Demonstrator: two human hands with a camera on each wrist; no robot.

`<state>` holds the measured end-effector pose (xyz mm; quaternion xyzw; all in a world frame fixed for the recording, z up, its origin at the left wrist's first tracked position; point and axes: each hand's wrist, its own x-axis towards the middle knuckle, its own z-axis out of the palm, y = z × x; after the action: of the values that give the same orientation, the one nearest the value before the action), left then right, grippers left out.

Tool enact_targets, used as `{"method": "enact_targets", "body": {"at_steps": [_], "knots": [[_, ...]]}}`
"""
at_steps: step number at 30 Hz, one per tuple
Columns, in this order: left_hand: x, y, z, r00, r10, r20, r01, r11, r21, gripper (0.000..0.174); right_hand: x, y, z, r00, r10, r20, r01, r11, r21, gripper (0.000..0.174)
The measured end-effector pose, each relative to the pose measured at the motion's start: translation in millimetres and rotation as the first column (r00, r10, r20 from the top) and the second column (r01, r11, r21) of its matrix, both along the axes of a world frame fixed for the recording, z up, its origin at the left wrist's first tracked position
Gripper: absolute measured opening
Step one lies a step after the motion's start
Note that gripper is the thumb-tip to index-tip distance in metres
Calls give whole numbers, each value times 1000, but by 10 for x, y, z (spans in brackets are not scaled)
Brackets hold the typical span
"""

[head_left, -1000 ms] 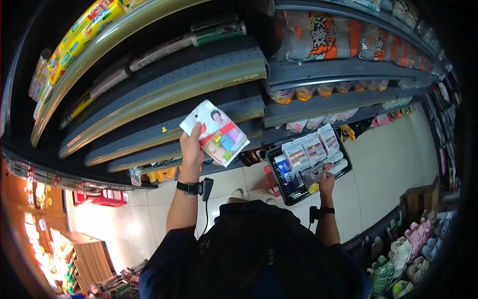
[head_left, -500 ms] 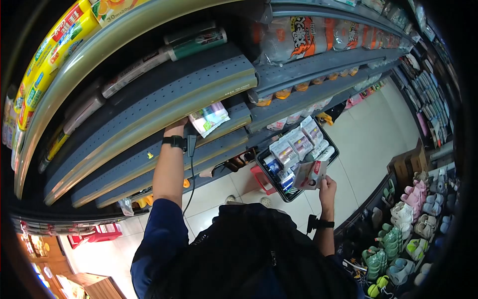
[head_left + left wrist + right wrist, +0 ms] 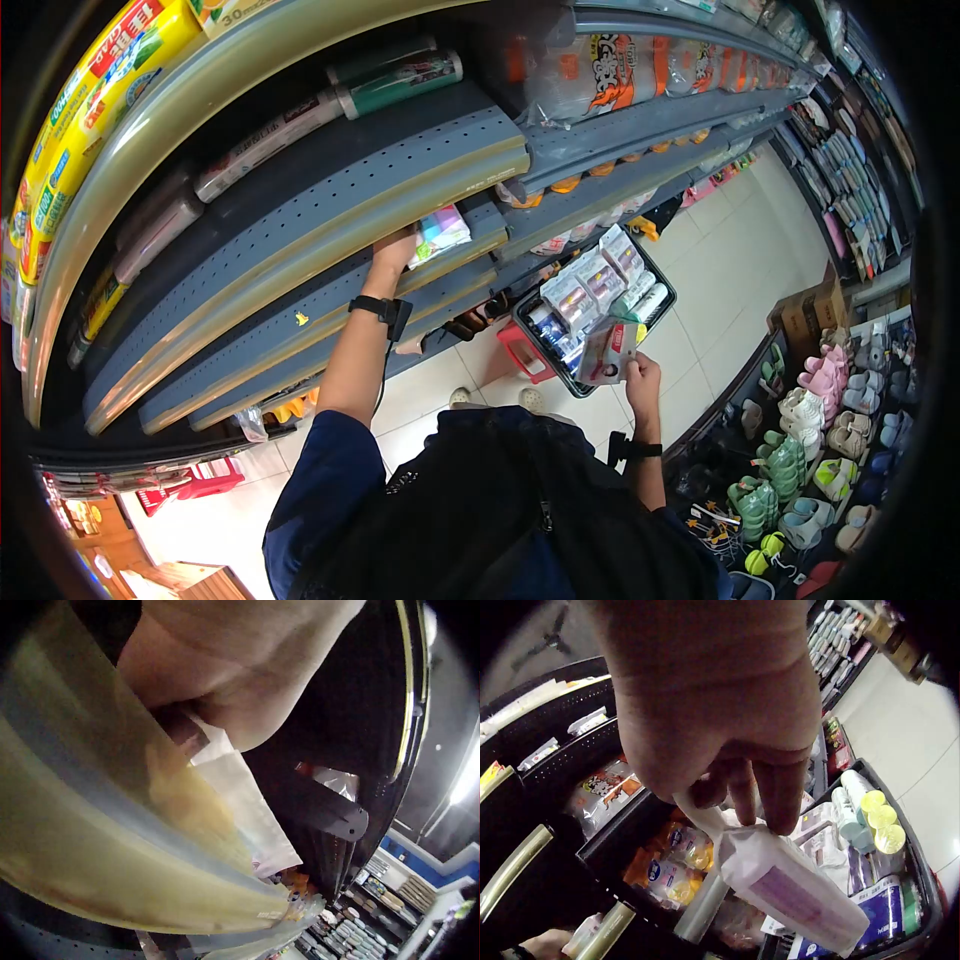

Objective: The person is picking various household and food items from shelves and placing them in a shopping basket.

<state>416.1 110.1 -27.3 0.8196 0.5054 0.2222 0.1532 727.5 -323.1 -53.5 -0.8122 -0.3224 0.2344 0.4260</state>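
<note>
In the head view my left hand [image 3: 396, 246] reaches in between two shelf boards on the left and holds a white package with pastel colours [image 3: 440, 232]. The left wrist view shows the white package [image 3: 247, 806] under the hand [image 3: 217, 682], partly behind the shelf's front strip. My right hand [image 3: 643, 378] pinches a clear and red package [image 3: 607, 352] at the near edge of a black basket [image 3: 671, 294]. From the right wrist, the fingers of my right hand [image 3: 720, 727] grip the top of that soft pack [image 3: 787, 889], above the basket's contents.
The basket holds white pouches [image 3: 575, 300], rolls and blue packs. A red stool [image 3: 522, 352] is beside it. Curved shelves [image 3: 300, 190] fill the left, with yellow boxes [image 3: 75, 140] on top. Shoes [image 3: 790, 460] stand at lower right.
Over the last second my left hand moved from in front of the shelves into the gap between boards with its package. My right hand lifted its package from the basket's contents to the near edge.
</note>
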Motion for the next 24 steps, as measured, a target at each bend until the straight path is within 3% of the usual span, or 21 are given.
{"method": "enact_targets", "body": {"at_steps": [3, 5, 9, 11, 13, 15, 16, 18, 19, 21, 22, 23, 24], "knots": [[154, -115, 1, 997, -56, 54, 56, 998, 4, 45, -46, 53, -46, 1000, 14, -18, -14, 1000, 3, 29], [228, -335, -39, 1000, -13, -28, 19, 972, 235, 53, -51, 95, -50, 999, 22, -39, -20, 999, 33, 28], [266, -905, 296, 973, 93, -212, -50, 979, 198, 61, -143, 209, 158, 995, 101, -15, -100, 994, 45, 23], [228, -1112, 502, 979, -35, -199, 32, 999, -22, 62, -196, 301, 352, 990, 135, -41, -132, 989, 67, 24], [185, -1306, 527, 968, -84, -236, 89, 996, 10, 61, -218, 432, 584, 948, 317, 9, -317, 948, 14, 23], [132, -1415, 347, 913, -367, 179, 384, 920, -73, 61, -269, 629, 798, 923, 384, -27, -382, 922, 54, 24], [105, -1497, 395, 914, -364, 180, 382, 921, -75, 61, -296, 734, 883, 891, 450, -64, -443, 891, 97, 24], [66, -1672, 556, 798, -362, 482, 570, 713, -408, 68, -342, 938, 1014, 850, 517, -101, -505, 854, 126, 25], [40, -1727, 459, 799, -359, 482, 568, 714, -410, 68, -342, 1033, 1054, 804, 579, -135, -560, 813, 158, 25], [-29, -1784, 216, 694, -425, 581, 675, 666, -319, 73, -337, 1239, 1015, 768, 630, -116, -616, 776, 137, 25], [-99, -1805, 287, 676, -275, 684, 695, 547, -468, 72, -442, 1354, 1032, 773, 583, -249, -541, 812, 221, 25], [-185, -1791, 299, 679, -271, 682, 691, 550, -469, 72, -588, 1439, 1057, 754, 535, -381, -451, 844, 292, 24], [-289, -1767, 307, 657, -161, 736, 712, 453, -536, 69, -761, 1472, 1104, 749, 460, -477, -301, 877, 374, 23]]}}
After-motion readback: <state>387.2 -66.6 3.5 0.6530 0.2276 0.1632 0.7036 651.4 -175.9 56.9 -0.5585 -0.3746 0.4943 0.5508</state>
